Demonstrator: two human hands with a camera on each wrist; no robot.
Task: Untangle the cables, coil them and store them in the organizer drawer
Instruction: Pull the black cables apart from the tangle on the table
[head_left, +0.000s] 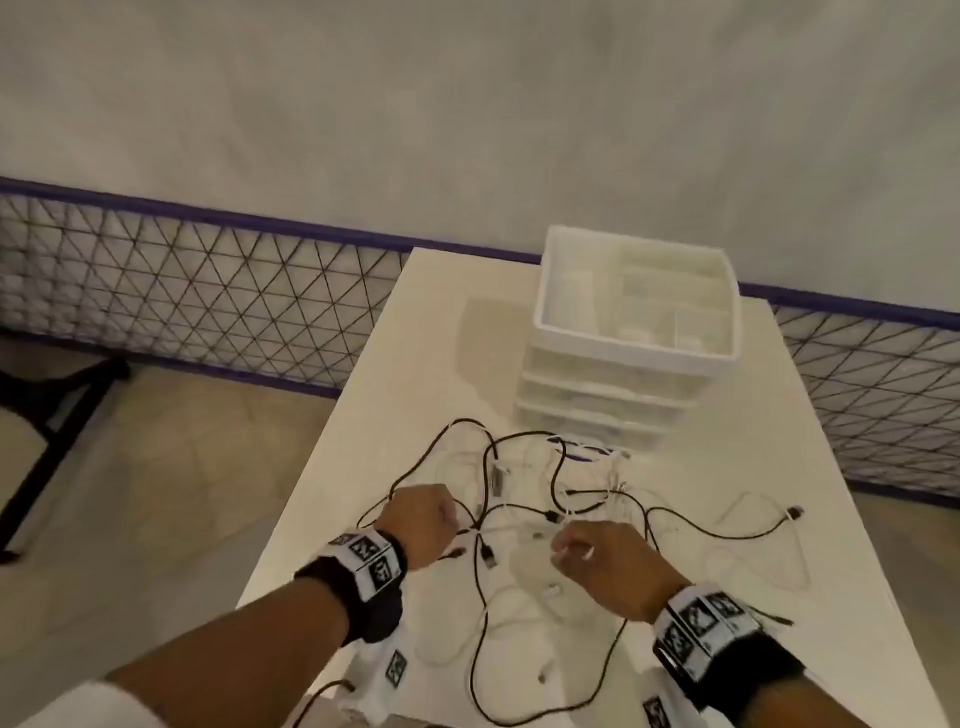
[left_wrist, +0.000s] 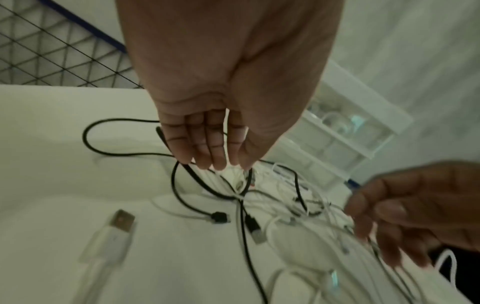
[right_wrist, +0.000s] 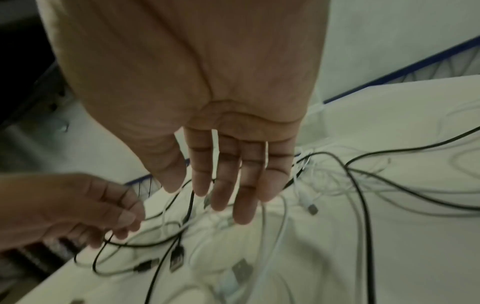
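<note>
Wrist bands with printed markers sit on both my forearms, nearest the lens in the head view. Just past them, the tangled cables (head_left: 524, 519) sprawl over the near half of the white table (head_left: 415, 374), black and white strands crossing each other, loops trailing toward the near edge and the right edge.

Left hand (head_left: 423, 522) is over the left side of the tangle. In the left wrist view its fingers (left_wrist: 205, 144) are close together, pointing down, tips at a black cable (left_wrist: 182, 195) where it loops up; the other wrist view shows fingers and thumb pinched on that black strand. Clamped on it, looks like.

Right hand (head_left: 602, 564) hovers over the middle of the pile, fingers (right_wrist: 226, 181) fairly straight and slightly apart, hanging down among white strands. Head view hints at a white strand at the fingertips, but blur; cannot tell if anything is held.

White USB plug (left_wrist: 120, 222) lies loose on the table, near-left of the pile. Black USB plug (head_left: 488, 556) lies between my two hands.

Organizer (head_left: 631, 343) stands at the far edge of the table, right of centre, stacked clear drawers with an open tray on top. Well apart from my hands, tangle reaching almost to its base.

Mesh fence (head_left: 208, 296) with a blue rail runs behind the table.
</note>
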